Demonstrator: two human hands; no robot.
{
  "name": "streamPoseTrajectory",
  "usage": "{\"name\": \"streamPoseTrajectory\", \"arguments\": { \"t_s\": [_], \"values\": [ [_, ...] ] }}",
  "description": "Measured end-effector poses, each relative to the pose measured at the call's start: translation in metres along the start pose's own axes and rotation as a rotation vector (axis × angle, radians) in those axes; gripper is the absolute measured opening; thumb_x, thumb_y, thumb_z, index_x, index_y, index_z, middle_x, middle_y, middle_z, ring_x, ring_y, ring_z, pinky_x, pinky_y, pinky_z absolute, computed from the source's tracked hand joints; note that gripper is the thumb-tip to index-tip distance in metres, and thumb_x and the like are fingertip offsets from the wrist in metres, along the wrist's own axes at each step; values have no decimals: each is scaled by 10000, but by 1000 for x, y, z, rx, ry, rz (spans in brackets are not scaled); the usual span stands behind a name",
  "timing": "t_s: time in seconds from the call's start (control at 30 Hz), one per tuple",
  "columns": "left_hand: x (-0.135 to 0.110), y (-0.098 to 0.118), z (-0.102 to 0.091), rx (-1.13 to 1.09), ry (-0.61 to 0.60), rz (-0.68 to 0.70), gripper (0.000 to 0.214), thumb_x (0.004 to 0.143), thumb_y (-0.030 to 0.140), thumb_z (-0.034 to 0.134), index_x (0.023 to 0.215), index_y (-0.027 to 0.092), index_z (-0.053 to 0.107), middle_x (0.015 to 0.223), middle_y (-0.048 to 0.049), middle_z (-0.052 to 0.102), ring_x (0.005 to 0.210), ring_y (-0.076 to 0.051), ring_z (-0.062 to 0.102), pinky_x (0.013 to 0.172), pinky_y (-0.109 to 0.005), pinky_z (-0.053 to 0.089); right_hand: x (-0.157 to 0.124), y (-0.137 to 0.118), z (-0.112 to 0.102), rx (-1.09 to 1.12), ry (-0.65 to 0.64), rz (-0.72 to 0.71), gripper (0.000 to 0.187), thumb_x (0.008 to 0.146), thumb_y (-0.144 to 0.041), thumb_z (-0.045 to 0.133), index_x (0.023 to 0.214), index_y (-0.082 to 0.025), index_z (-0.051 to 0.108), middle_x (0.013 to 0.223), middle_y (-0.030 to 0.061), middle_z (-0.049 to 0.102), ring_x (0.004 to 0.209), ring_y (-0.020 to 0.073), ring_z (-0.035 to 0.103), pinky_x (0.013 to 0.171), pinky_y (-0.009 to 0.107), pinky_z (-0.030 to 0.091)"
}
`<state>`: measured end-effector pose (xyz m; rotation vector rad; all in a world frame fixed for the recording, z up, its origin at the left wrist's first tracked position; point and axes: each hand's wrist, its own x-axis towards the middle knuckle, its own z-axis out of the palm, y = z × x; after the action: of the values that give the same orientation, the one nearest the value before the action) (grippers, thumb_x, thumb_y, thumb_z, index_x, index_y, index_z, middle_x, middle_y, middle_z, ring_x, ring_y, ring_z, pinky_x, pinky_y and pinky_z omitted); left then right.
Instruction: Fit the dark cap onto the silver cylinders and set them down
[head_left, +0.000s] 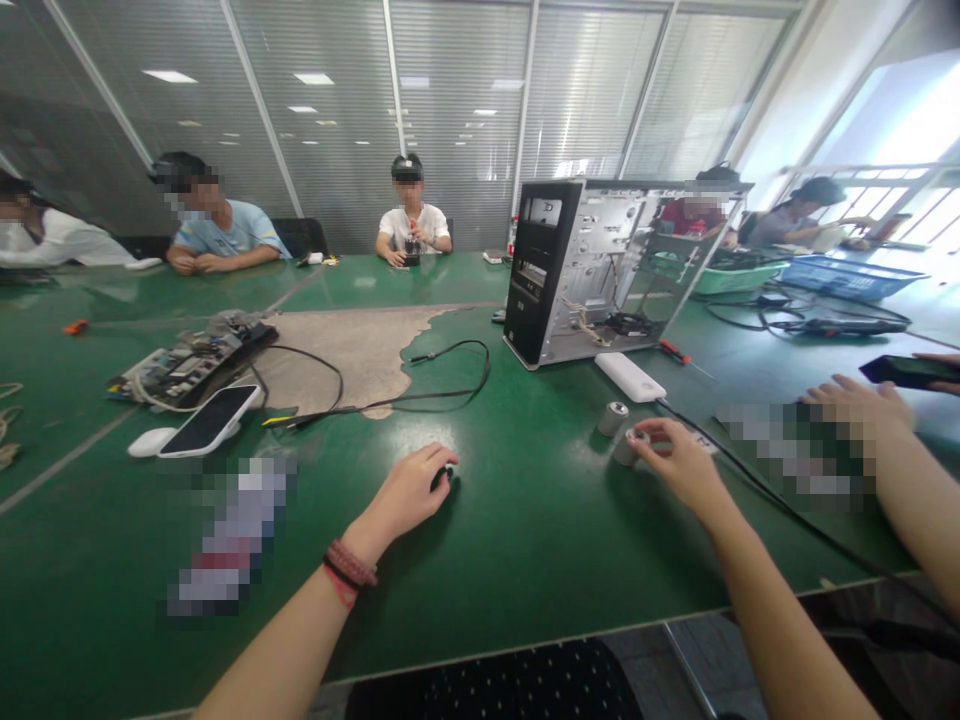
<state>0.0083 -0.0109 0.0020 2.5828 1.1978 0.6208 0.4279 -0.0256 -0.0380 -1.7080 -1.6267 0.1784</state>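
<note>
My left hand (411, 492) rests on the green table (525, 540) with its fingers curled over a small dark object (444, 474) that I cannot make out. My right hand (675, 460) pinches a small grey cylinder (628, 446) lying on the table. A second grey cylinder (612, 417) stands upright just behind it, untouched. A black cable (750, 480) runs under my right wrist.
An open computer case (592, 265) stands behind the cylinders, with a white power bank (630, 377) and a red-handled screwdriver (679, 353) in front. A phone (210, 420), white mouse (150, 441) and circuit board (191, 360) lie left. Another person's arm (892, 450) reaches in at right. Several people sit at the far side.
</note>
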Motion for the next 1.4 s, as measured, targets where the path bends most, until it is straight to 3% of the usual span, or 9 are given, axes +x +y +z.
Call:
{"name": "streamPoseTrajectory", "arguments": {
  "t_s": [0.2, 0.43, 0.6, 0.73, 0.87, 1.07, 1.23, 1.4],
  "values": [
    [-1, 1, -1, -3, 10, -3, 258, 836, 101, 457, 1040, 209, 571, 1006, -46, 614, 924, -191, 602, 840, -307, 482, 11, -1, -5, -212, 55, -18, 379, 817, -477, 502, 1032, -169, 549, 973, 115, 628, 839, 245, 629, 731, 379, 501],
    [-1, 1, 0, 10, 5, 6, 246, 830, 95, 457, 1018, 206, 570, 984, -40, 611, 913, -189, 596, 835, -302, 476, 39, -32, 4, -588, -16, 33, 485, 817, -525, 482, 1145, -179, 569, 1120, 166, 642, 1036, 344, 586, 897, 536, 370],
    [-2, 1, 0, 31, 5, 6, 243, 829, 95, 455, 1015, 203, 568, 986, -44, 610, 918, -191, 596, 834, -300, 476, 53, -43, 18, -684, -100, 105, 333, 838, -412, 453, 987, -176, 635, 973, 160, 692, 956, 334, 621, 895, 549, 329],
    [-2, 2, -1, 29, -4, 16, 251, 823, 93, 461, 1017, 208, 571, 988, -43, 614, 914, -193, 597, 827, -298, 475, 55, -52, 25, -699, -95, 61, 303, 847, -387, 456, 990, -171, 613, 812, 123, 699, 852, 303, 649, 858, 484, 369],
    [-2, 3, -1, 21, 4, 13, 248, 825, 95, 457, 1013, 209, 573, 984, -41, 618, 910, -193, 598, 829, -300, 471, 54, -82, 42, -453, -141, -148, 279, 858, -328, 479, 1076, -182, 572, 920, 124, 692, 884, 279, 649, 786, 394, 446],
    [-1, 4, -2, -43, 43, -36, 255, 816, 96, 465, 1012, 211, 578, 968, -41, 621, 886, -185, 600, 800, -290, 476, 22, -147, 90, 147, -288, -525, 327, 894, -293, 477, 1206, -198, 499, 1152, 103, 623, 1053, 226, 598, 930, 386, 455],
    [2, 6, -1, -95, 65, -74, 230, 819, 102, 469, 994, 198, 582, 980, -47, 628, 908, -190, 598, 814, -297, 476, -19, -169, 118, 401, -334, -547, 432, 856, -311, 572, 1255, -230, 426, 1127, 93, 618, 1015, 213, 618, 903, 383, 488],
    [3, 9, 0, -101, 59, -82, 223, 815, 107, 473, 983, 196, 589, 960, -46, 629, 894, -193, 596, 802, -304, 479, -30, -168, 118, 444, -336, -548, 278, 846, -317, 588, 1109, -251, 522, 1043, 79, 648, 984, 234, 621, 886, 404, 489]
  ]
}}
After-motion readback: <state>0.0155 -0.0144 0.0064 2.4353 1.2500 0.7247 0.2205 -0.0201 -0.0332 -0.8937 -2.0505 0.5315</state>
